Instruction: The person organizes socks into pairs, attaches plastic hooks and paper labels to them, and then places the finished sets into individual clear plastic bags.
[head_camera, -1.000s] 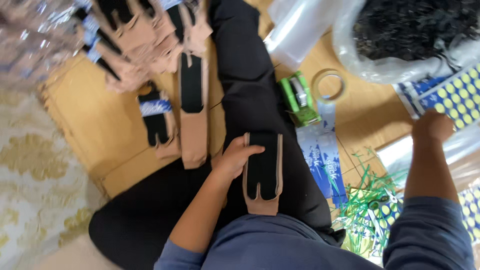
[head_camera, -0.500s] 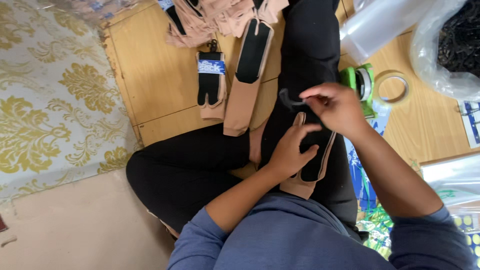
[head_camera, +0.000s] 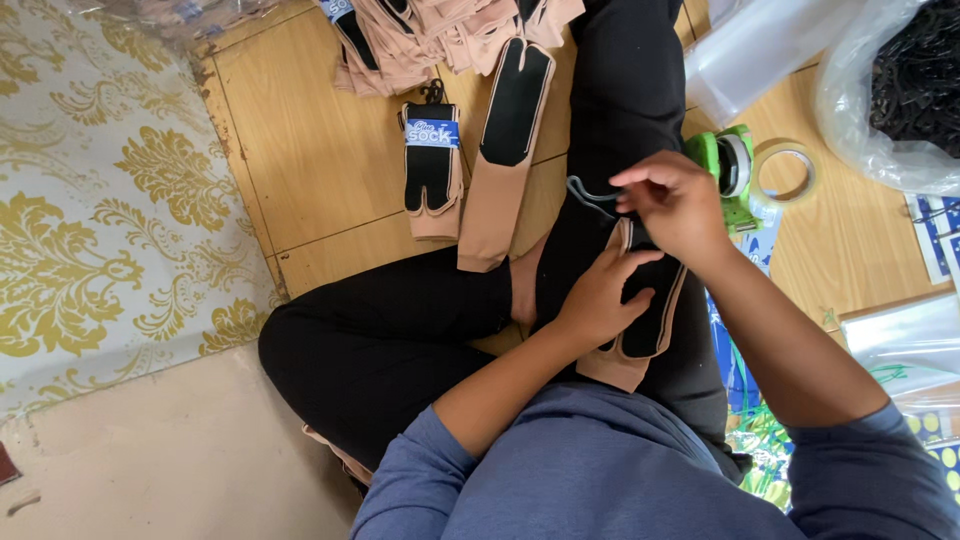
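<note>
Wooden plank floor (head_camera: 300, 170) under and beyond the hands, white-and-gold patterned sheet (head_camera: 110, 200) well left of them, plain beige floor (head_camera: 170, 460) at lower left, even soft light, no walls or windows in view

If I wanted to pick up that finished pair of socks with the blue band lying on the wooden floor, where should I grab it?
Probably at the banded top of the packaged sock pair, coming from above. The blue paper band wraps both socks there, so a pinch across it should lift them together. It lies flat and apart from the long sock beside it, with its sides clear.
</note>
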